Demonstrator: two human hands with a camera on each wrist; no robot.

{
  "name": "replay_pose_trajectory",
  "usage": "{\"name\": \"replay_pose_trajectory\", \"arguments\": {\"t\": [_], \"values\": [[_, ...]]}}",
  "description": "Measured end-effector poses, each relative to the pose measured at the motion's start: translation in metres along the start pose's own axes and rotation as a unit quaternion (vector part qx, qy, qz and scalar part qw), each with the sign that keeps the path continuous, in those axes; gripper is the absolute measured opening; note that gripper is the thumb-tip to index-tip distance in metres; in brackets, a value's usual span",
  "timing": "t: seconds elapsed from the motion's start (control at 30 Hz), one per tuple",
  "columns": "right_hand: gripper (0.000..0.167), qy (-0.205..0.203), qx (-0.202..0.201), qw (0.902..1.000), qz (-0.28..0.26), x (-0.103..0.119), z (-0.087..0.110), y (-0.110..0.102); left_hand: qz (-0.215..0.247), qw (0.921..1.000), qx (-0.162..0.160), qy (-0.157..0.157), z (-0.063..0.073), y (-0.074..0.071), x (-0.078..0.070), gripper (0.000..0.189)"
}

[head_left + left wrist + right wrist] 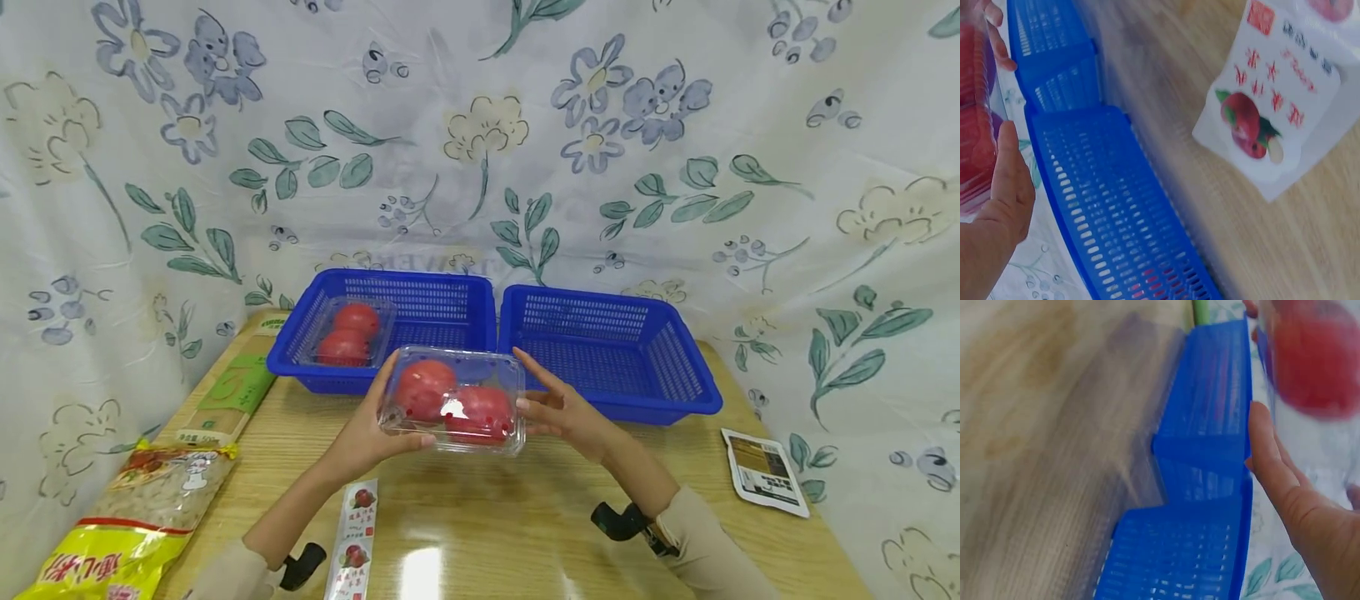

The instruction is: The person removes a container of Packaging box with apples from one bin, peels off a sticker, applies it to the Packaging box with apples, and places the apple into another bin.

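A clear plastic clamshell box (459, 365) with two round red fruits (424, 390) inside is held up in front of the blue baskets. My left hand (372, 437) grips its left end, thumb along the near side. At the right end, my right hand (567, 414) holds the box between thumb and fingers; the right wrist view shows the thumb (1266, 434) against the plastic. The lid looks closed. Below the left forearm, a strip of labels (356, 537) printed with red fruit lies on the table.
Behind the hands stand a left blue basket (442, 287), containing another clear box of red fruits (348, 333), and a right blue basket (611, 354). Packaged noodles (236, 387) and a yellow food bag (135, 525) lie left. A small pouch (765, 471) lies at right.
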State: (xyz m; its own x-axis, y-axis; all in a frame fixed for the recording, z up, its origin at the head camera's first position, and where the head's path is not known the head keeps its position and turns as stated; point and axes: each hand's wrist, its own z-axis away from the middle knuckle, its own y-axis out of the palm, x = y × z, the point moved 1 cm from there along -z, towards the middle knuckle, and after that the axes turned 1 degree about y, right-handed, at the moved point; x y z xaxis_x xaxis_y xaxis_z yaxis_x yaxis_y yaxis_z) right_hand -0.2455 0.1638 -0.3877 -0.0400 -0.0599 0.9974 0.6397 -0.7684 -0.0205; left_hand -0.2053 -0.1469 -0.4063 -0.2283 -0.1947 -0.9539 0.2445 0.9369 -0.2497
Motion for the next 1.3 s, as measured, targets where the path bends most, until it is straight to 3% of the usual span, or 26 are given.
{"name": "replay_pose_trajectory", "arguments": {"t": [0.13,0.33,0.43,0.53,0.63,0.77,0.9,1.3], "values": [[0.085,-0.002,-0.015,0.9987,0.048,-0.003,0.007,0.013,-0.008,0.9997,-0.023,-0.006,0.000,0.007,0.001,0.119],[0.128,0.006,-0.075,0.9918,0.103,-0.012,0.010,0.031,-0.016,0.9991,-0.032,-0.024,-0.001,0.021,0.004,0.122],[0.139,0.019,-0.109,0.9862,0.123,-0.017,0.011,0.039,-0.011,0.9989,-0.028,-0.035,0.000,0.026,0.006,0.123],[0.140,0.019,-0.122,0.9847,0.123,-0.021,0.013,0.044,-0.021,0.9982,-0.028,-0.048,0.002,0.029,0.009,0.125],[0.139,0.018,-0.131,0.9828,0.130,-0.025,0.016,0.046,-0.059,0.9965,-0.024,-0.054,0.005,0.031,0.012,0.125],[0.139,0.018,-0.133,0.9825,0.129,-0.033,0.019,0.047,-0.110,0.9924,-0.012,-0.054,0.008,0.033,0.016,0.127],[0.140,0.020,-0.137,0.9810,0.136,-0.040,0.021,0.048,-0.130,0.9901,0.003,-0.052,0.009,0.034,0.020,0.127],[0.140,0.034,-0.138,0.9783,0.150,-0.056,0.021,0.052,-0.126,0.9901,0.049,-0.038,0.008,0.036,0.034,0.125]]}}
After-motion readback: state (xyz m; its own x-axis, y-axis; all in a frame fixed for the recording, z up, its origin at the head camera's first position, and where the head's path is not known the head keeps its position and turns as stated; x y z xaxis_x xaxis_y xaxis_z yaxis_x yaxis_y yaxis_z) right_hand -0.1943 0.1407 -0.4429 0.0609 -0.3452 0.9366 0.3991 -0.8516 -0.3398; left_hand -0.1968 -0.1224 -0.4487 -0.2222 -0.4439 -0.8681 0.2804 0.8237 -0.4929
